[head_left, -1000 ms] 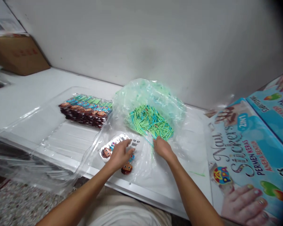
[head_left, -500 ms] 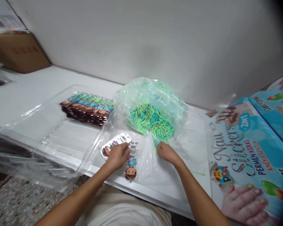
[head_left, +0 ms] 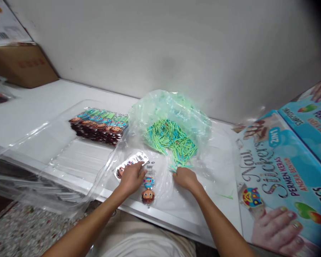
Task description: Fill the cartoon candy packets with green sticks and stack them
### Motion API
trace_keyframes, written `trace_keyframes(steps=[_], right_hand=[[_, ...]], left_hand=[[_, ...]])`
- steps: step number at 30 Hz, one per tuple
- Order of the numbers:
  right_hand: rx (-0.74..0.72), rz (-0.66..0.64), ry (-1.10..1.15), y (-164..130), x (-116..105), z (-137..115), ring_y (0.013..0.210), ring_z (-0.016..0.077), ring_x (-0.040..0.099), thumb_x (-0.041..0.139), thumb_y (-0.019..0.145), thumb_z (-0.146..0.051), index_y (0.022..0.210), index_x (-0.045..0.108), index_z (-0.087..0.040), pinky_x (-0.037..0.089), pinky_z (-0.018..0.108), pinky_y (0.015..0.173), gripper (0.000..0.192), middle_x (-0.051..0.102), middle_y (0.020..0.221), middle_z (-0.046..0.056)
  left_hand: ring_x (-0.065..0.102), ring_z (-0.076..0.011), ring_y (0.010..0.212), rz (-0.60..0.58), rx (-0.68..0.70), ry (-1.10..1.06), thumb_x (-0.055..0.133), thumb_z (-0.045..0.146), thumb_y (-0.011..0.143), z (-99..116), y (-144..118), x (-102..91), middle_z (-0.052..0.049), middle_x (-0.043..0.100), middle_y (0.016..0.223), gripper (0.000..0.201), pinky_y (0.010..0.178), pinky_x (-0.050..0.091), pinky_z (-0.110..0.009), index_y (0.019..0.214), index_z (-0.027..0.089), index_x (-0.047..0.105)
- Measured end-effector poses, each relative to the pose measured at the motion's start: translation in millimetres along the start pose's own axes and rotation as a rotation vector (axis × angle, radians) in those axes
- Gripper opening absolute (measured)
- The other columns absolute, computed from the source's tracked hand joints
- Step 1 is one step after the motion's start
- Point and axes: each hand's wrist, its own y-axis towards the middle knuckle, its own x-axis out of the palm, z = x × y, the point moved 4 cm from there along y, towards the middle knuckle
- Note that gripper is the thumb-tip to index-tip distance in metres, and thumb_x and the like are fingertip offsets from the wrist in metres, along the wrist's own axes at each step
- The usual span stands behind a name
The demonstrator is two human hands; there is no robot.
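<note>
While left hand (head_left: 132,177) rests on printed packets (head_left: 130,161) — grip unclear — right hand (head_left: 186,177) pinches thin sticks (head_left: 179,166).

A plain white surface (head_left: 29,110) runs the width of the view against a wall. Directly on it, from the left: a clear plastic bag (head_left: 0,93), a brown cardboard box (head_left: 24,67), a shallow clear plastic tray (head_left: 75,160) jutting past the front edge, and a large translucent bag (head_left: 168,103) opened over green and blue sticks (head_left: 173,142). One cartoon packet (head_left: 148,191) lies near the front edge; farther right is a loose green strand (head_left: 226,196).
</note>
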Motion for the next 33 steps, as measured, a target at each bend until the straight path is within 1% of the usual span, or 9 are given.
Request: trace_keyframes(steps=[5, 8, 11, 14, 16, 21, 24, 27, 33], right_hand=[[-0.109, 0.049, 0.033, -29, -9, 5, 0.086, 0.0266, 0.064, 0.034, 0.090, -0.019, 0.101, 0.057, -0.008, 0.039, 0.031, 0.069, 0.029, 0.068, 0.093, 0.020], [-0.238, 0.076, 0.095, -48, -16, 1, 0.086, 0.0205, 0.062, 0.032, 0.092, -0.017, 0.103, 0.051, -0.014, 0.037, 0.026, 0.069, 0.022, 0.067, 0.094, 0.012], [-0.394, 0.133, 0.147, -64, -23, -9, 0.083, 0.0200, 0.061, 0.034, 0.093, -0.019, 0.099, 0.050, -0.016, 0.037, 0.026, 0.068, 0.017, 0.065, 0.090, 0.009], [-0.492, 0.192, 0.209, -72, -30, -20, 0.087, 0.0221, 0.062, 0.034, 0.093, -0.018, 0.099, 0.053, -0.016, 0.038, 0.027, 0.071, 0.020, 0.065, 0.094, 0.011], [-0.503, 0.208, 0.282, -73, -33, -23, 0.090, 0.0229, 0.062, 0.033, 0.093, -0.018, 0.100, 0.053, -0.016, 0.039, 0.028, 0.073, 0.021, 0.065, 0.100, 0.012], [-0.471, 0.189, 0.526, -69, -29, -21, 0.072, 0.0193, 0.059, 0.035, 0.095, -0.029, 0.092, 0.051, -0.020, 0.040, 0.028, 0.064, 0.018, 0.064, 0.080, 0.004], [-0.457, 0.206, 0.635, -67, -26, -18, 0.084, 0.0208, 0.061, 0.035, 0.095, -0.031, 0.105, 0.050, -0.020, 0.043, 0.030, 0.072, 0.021, 0.065, 0.093, 0.007], [-0.420, 0.259, 0.668, -65, -25, -18, 0.102, 0.0239, 0.060, 0.033, 0.096, -0.030, 0.124, 0.041, -0.019, 0.043, 0.032, 0.080, 0.031, 0.062, 0.112, 0.012], [-0.196, 0.387, 0.578, -58, -19, -28, 0.094, 0.0280, 0.064, 0.031, 0.096, -0.027, 0.118, 0.038, -0.014, 0.042, 0.032, 0.070, 0.027, 0.063, 0.111, 0.019]], left_hand=[[0.058, -0.0276, 0.105, 0.292, 0.134, -0.078, 0.047, 0.035, 0.089, 21, -1, -14.3, -0.012, 0.066, 0.110, 0.033, 0.093, 0.041, -0.044, 0.114, 0.016, 0.060], [0.059, -0.0228, 0.104, 0.313, 0.172, -0.345, 0.046, 0.039, 0.090, 45, 12, -19.2, -0.011, 0.065, 0.108, 0.034, 0.092, 0.043, -0.038, 0.112, 0.017, 0.060], [0.056, -0.0213, 0.113, 0.196, 0.219, -0.588, 0.042, 0.043, 0.092, 75, 28, -14.8, -0.010, 0.061, 0.121, 0.040, 0.097, 0.042, -0.036, 0.120, 0.019, 0.057], [0.052, -0.0235, 0.119, -0.073, 0.349, -0.696, 0.040, 0.048, 0.091, 109, 36, -0.2, -0.009, 0.061, 0.124, 0.045, 0.103, 0.037, -0.037, 0.119, 0.021, 0.061], [0.055, -0.0248, 0.116, -0.198, 0.359, -0.759, 0.039, 0.053, 0.089, 121, 38, 9.0, -0.009, 0.065, 0.118, 0.049, 0.102, 0.038, -0.037, 0.112, 0.020, 0.067], [0.066, -0.0231, 0.092, -0.194, 0.113, -1.009, 0.031, 0.059, 0.089, 111, 45, 17.9, -0.012, 0.072, 0.096, 0.064, 0.091, 0.046, -0.037, 0.107, 0.011, 0.068], [0.066, -0.0219, 0.084, -0.245, 0.131, -0.951, 0.034, 0.060, 0.088, 103, 43, 22.9, -0.009, 0.073, 0.081, 0.063, 0.086, 0.047, -0.034, 0.092, 0.012, 0.074], [0.064, -0.0213, 0.084, -0.209, 0.108, -0.952, 0.034, 0.061, 0.088, 99, 38, 29.4, -0.008, 0.072, 0.084, 0.064, 0.082, 0.047, -0.032, 0.092, 0.012, 0.074], [0.064, -0.0220, 0.097, -0.052, -0.111, -1.188, 0.034, 0.059, 0.090, 105, 26, 39.0, -0.013, 0.069, 0.105, 0.060, 0.092, 0.045, -0.036, 0.118, 0.012, 0.060]])
